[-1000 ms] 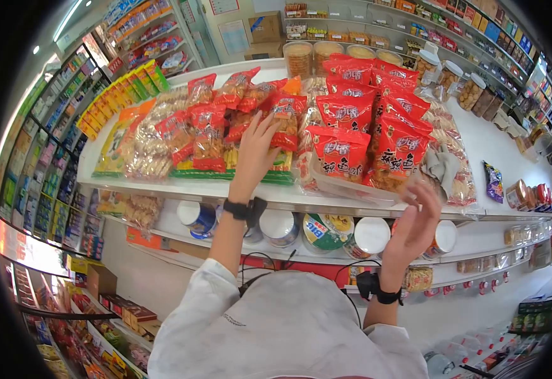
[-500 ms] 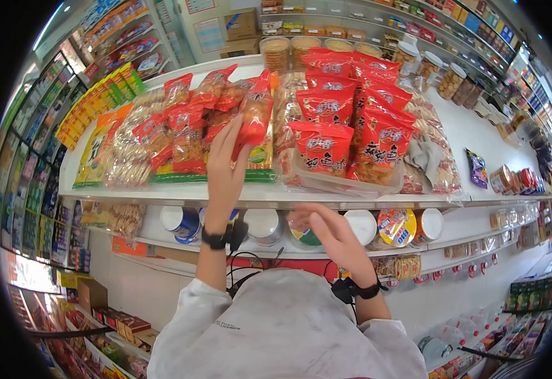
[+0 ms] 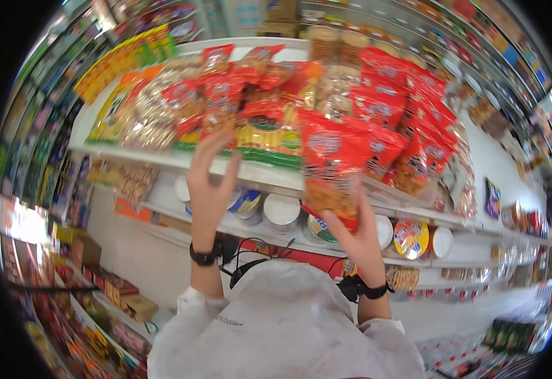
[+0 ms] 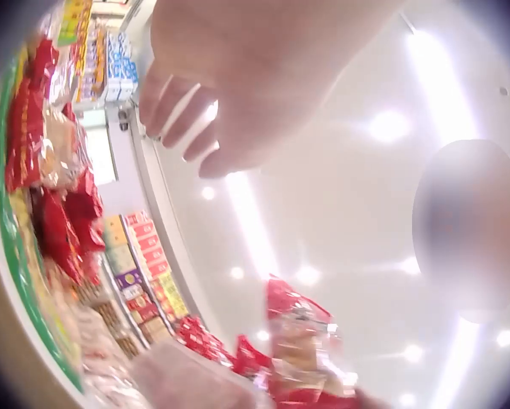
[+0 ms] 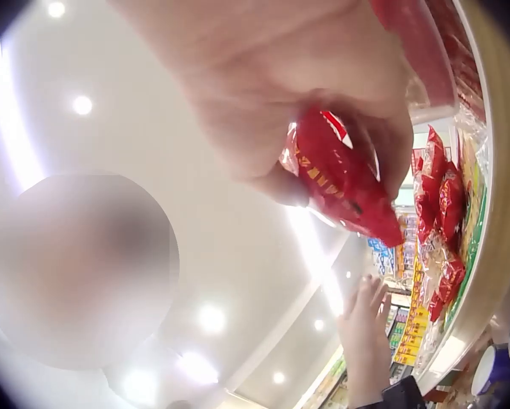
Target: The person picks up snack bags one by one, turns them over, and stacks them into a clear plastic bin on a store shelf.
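Note:
My right hand (image 3: 359, 243) grips a red snack bag (image 3: 333, 167) by its lower end, in front of the counter edge. In the right wrist view the fingers and thumb pinch the red bag (image 5: 336, 175) between them. My left hand (image 3: 210, 189) holds nothing, its fingers spread and slightly bent near the counter's front edge. Beyond its fingertips lies a loose pile of red snack bags (image 3: 222, 95) on yellow and green packs (image 3: 266, 140). To the right, more red bags (image 3: 377, 107) stand in rows in a clear plastic tray (image 3: 396, 196), partly hidden by the held bag.
Bagged biscuits (image 3: 156, 104) and yellow boxes (image 3: 121, 63) fill the counter's left side. Tall jars (image 3: 323, 44) stand at the back, and a purple packet (image 3: 492, 197) lies at the right. Tubs with white lids (image 3: 282, 211) sit on the shelf below.
A red bag has gone from the left hand at the pile to the right hand, moving rightward toward the tray. The left hand has let go and drawn back; the right hand has risen to hold the bag.

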Demonstrator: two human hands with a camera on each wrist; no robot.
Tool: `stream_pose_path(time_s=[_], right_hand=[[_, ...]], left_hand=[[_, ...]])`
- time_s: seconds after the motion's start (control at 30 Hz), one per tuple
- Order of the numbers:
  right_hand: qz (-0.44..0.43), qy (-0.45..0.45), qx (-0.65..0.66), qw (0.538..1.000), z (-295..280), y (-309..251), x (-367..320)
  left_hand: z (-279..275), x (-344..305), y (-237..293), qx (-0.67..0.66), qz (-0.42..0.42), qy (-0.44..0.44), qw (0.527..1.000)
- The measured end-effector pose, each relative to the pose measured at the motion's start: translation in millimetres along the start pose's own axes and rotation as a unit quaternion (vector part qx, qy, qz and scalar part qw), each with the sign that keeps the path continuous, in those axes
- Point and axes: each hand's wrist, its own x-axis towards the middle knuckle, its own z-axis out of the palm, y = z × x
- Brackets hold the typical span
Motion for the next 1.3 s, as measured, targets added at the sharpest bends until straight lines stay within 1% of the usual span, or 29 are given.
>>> stream_pose_path(time_s=[0.07,0.1,0.17,0.23,0.27,0.3,0.33,0.37,0.4,0.43,0.47,0.5,0.53,0.57,0.6,0.63,0.67,0.7,0.73,0.77,0.8,0.83,0.87,0.93,0.97,1.03,1.13,1.23,1.3], right_hand=[[-0.015,0.034,0.040,0.999,-4.9,0.8,-10.3],[-0.024,0.055,0.060,0.996,-8.3,0.9,-13.7],[-0.053,0.033,0.078,0.995,-16.2,5.6,-19.9],[-0.075,0.042,0.094,0.992,-17.8,8.4,-21.7],[-0.061,0.020,0.080,0.995,-19.4,11.6,-24.1],[-0.050,0.008,0.064,0.997,-23.7,16.5,-26.1],[-0.039,0.005,0.047,0.998,-28.6,18.2,-29.2],[-0.016,0.013,0.067,0.998,-25.4,16.4,-28.8],[-0.027,0.001,0.042,0.999,-25.0,13.7,-26.9],[-0.034,-0.010,0.019,0.999,-25.9,10.4,-25.3],[-0.036,-0.024,-0.005,0.999,-28.6,6.8,-25.8],[-0.016,-0.038,-0.004,0.999,-33.7,0.2,-27.4],[-0.065,-0.008,-0.026,0.998,-38.9,-5.2,-31.7],[-0.113,0.014,-0.049,0.992,-43.2,-10.0,-35.3],[-0.159,0.031,-0.074,0.984,-46.9,-12.8,-37.4],[-0.216,0.063,-0.150,0.963,-56.6,-14.0,-41.3],[-0.227,0.097,-0.170,0.954,-66.8,-14.3,-46.2],[-0.181,0.159,-0.057,0.969,-73.3,-2.9,-55.9],[-0.149,0.226,0.067,0.960,-79.8,8.5,-65.7],[-0.046,0.308,0.316,0.896,-80.6,31.2,-77.9],[-0.155,0.354,0.129,0.913,-87.5,22.1,-65.5],[-0.243,0.428,-0.060,0.869,-94.0,12.1,-52.8],[-0.270,0.447,-0.074,0.849,-97.7,-12.4,-38.8],[-0.281,0.435,-0.071,0.852,-101.7,-36.4,-19.5],[-0.299,0.414,-0.086,0.856,-102.0,-48.4,-8.5],[-0.333,0.373,-0.114,0.858,-97.7,-69.8,14.5],[-0.339,0.279,-0.187,0.879,-87.3,-94.6,54.6],[-0.277,0.234,-0.329,0.872,-83.0,-100.1,92.6],[-0.238,0.148,-0.380,0.882,-85.2,-101.6,104.6]], left_hand=[[-0.3,13.7,-40.8,0.013,-0.082,0.075,0.994],[1.8,19.6,-61.6,0.041,-0.101,0.081,0.991],[8.8,27.4,-101.9,0.091,-0.135,0.085,0.983],[20.4,33.9,-139.5,0.133,-0.137,0.059,0.980],[28.6,36.1,-153.8,0.149,-0.132,0.036,0.979],[34.8,38.6,-165.6,0.135,-0.127,0.029,0.982],[35.0,39.3,-177.4,0.067,-0.156,-0.018,0.985],[35.6,40.0,-185.5,0.118,-0.126,-0.030,0.985],[41.1,38.9,-196.1,0.070,-0.102,0.004,0.992],[39.0,39.0,-189.4,0.063,-0.093,0.002,0.994],[37.1,38.1,-186.7,0.022,-0.110,-0.009,0.994],[36.7,36.3,-198.4,0.030,-0.106,0.001,0.994],[33.4,37.9,-170.0,-0.010,-0.096,0.012,0.995],[27.9,37.6,-159.2,0.028,-0.101,0.014,0.994],[25.9,35.4,-163.0,0.100,-0.064,0.053,0.991],[26.0,33.7,-144.7,0.096,-0.066,0.081,0.990],[23.8,31.9,-118.4,0.095,-0.071,0.114,0.986],[21.8,30.8,-100.1,0.060,-0.077,0.115,0.988],[20.2,31.9,-83.8,0.026,-0.084,0.120,0.989],[20.1,32.6,-69.8,-0.007,-0.090,0.126,0.988],[20.9,32.5,-56.9,-0.018,-0.082,0.121,0.989],[22.6,32.5,-45.1,-0.028,-0.075,0.118,0.990],[30.7,31.6,-35.2,-0.052,-0.058,0.112,0.991],[46.6,29.5,-15.3,-0.099,-0.024,0.097,0.990],[56.4,29.5,-0.4,-0.124,-0.010,0.080,0.989],[74.0,27.9,19.4,-0.160,-0.036,0.019,0.986],[95.3,30.4,37.5,-0.214,-0.073,-0.051,0.973],[115.1,28.4,37.0,-0.304,-0.100,-0.049,0.946],[119.8,27.8,45.9,-0.363,-0.088,-0.015,0.928]])
